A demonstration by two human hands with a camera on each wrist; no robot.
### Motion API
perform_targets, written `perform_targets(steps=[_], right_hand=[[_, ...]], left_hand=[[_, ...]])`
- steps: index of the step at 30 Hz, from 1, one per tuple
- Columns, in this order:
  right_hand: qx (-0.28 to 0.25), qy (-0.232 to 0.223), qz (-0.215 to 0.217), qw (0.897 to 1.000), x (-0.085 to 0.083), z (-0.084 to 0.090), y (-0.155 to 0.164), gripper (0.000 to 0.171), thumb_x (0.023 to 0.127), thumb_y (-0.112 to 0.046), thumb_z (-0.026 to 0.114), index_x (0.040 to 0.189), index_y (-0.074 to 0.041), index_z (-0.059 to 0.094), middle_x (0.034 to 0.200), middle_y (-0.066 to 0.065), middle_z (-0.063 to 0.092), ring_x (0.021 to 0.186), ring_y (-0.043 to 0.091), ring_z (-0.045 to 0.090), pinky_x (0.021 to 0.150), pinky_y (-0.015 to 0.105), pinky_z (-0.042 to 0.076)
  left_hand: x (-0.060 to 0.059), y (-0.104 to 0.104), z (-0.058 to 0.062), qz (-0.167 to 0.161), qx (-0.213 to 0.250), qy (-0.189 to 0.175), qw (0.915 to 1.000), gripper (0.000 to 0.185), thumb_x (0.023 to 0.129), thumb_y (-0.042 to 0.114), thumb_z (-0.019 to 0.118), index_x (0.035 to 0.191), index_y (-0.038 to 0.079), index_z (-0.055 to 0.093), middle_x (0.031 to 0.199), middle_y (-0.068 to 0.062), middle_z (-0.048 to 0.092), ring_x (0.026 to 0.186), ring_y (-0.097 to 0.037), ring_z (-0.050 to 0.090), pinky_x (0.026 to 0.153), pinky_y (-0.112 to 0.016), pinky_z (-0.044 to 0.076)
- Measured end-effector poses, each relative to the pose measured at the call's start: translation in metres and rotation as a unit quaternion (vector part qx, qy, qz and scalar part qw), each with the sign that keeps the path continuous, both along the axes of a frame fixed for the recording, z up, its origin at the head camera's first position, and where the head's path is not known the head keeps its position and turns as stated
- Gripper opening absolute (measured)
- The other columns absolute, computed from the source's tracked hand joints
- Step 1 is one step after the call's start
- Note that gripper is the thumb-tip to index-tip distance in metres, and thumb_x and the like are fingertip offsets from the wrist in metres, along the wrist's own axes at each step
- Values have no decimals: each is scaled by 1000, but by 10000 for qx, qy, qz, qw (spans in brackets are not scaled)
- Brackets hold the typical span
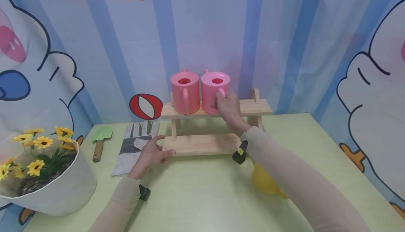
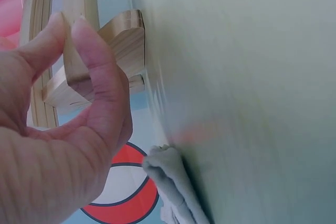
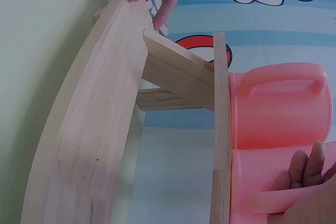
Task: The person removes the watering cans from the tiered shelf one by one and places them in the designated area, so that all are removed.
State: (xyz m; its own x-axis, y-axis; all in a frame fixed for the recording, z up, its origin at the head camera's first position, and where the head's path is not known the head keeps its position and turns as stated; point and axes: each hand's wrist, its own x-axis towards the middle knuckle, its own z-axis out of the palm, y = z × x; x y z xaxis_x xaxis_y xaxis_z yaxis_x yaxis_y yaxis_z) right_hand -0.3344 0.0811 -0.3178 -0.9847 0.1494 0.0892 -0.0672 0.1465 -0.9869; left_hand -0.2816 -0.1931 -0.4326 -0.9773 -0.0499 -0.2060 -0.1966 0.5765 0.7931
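Left hand (image 1: 152,154) pinches near edge of two-tier wooden rack's (image 1: 202,144) lower shelf, steadying it; right hand (image 1: 228,106) curls round handle of right pink plastic watering can (image 1: 215,92) on upper shelf. Placing step; release presumably follows

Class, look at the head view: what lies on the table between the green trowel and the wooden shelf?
A grey work glove lies flat between the green trowel and the wooden shelf. The left hand rests beside it, its fingers holding the shelf's lower board.
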Motion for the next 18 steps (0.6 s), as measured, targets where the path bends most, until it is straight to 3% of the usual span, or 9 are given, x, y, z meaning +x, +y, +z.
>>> perform_targets(steps=[6,14,18], right_hand=[[-6,100,-43,9999,4,0,2,29,109,-23,49,86,-12,62,91,4,70,91,17,71,100,40,59],[96,161,23,9998,23,4,10,29,109,-23,48,85,-12,60,90,4,70,85,16,64,76,30,48],[120,117,82,9998,35,4,15,29,110,-23,49,85,-12,60,88,3,68,81,16,62,74,28,49]], left_hand=[[-1,0,2,-37,16,38,10000,86,96,26,86,165,7,38,115,-18,66,71,-16,73,76,-29,53],[-1,0,0,6,-13,-3,10000,86,96,29,86,165,9,39,113,-17,67,73,-18,72,79,-33,53],[-1,1,1,34,-31,-91,9999,88,95,32,87,165,10,38,114,-17,66,73,-18,72,79,-33,52]])
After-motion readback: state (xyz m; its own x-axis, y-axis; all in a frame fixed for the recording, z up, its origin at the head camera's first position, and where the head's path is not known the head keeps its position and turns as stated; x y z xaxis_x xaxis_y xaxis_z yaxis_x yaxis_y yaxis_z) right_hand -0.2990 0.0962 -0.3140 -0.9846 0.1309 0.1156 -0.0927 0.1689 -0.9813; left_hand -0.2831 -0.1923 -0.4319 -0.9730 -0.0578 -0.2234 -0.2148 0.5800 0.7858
